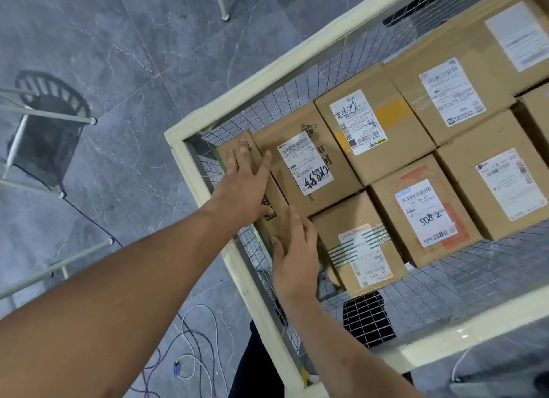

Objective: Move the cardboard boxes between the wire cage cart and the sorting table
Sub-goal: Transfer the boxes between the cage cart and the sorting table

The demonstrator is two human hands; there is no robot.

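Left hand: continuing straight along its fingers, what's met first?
The left hand would probably meet the wire mesh wall at the cart's corner, just past the narrow box it rests on; depth unclear.

Handwritten "SD8 2" on box label (425,212)

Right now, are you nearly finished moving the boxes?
Nothing shows as done: the sorting table is out of view. In hand: the left hand and right hand lie on a narrow box standing on edge against the wall of the wire cage cart. Left: at least six more boxes fill the cart, so if it's being emptied, most remains.
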